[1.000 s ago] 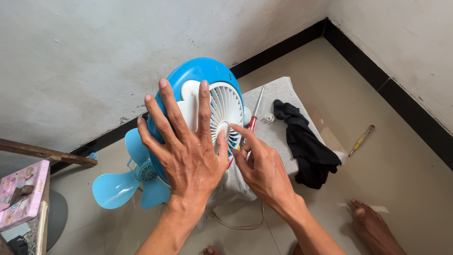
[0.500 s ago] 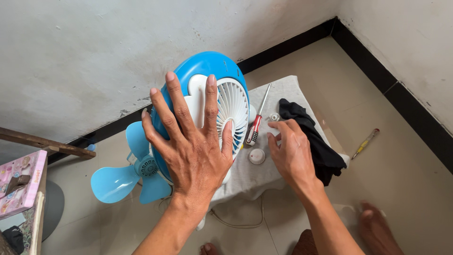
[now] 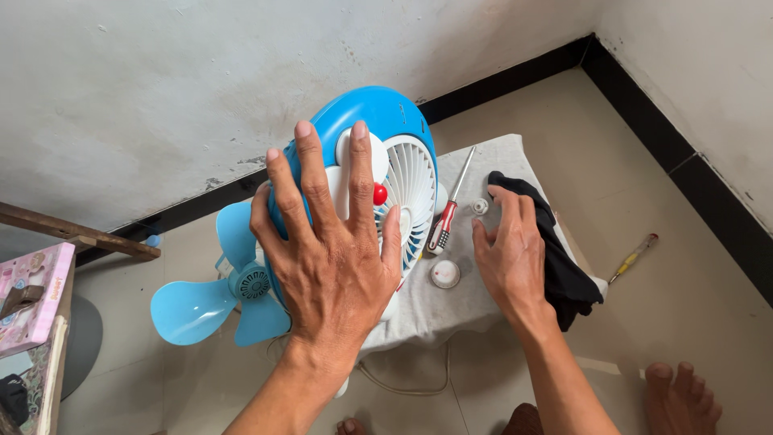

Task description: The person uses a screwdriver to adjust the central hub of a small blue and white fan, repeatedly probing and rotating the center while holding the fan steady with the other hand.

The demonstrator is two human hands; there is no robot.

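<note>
On the grey cloth (image 3: 483, 298), the left hand (image 3: 334, 262) presses spread on the blue fan (image 3: 378, 121); the right hand (image 3: 511, 254) hovers open beside it.

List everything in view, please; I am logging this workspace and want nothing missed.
fan body: one, blue and white, upright on the grey cloth
fan blade: one, light blue, on the floor left of the body
grey cloth: one, spread over a low stand
red-handled screwdriver: one, on the cloth
small white caps: two, on the cloth
black cloth: one, at the cloth's right edge
yellow screwdriver: one, on the floor, right
left hand: flat on the fan body
right hand: open, at the black cloth
</note>
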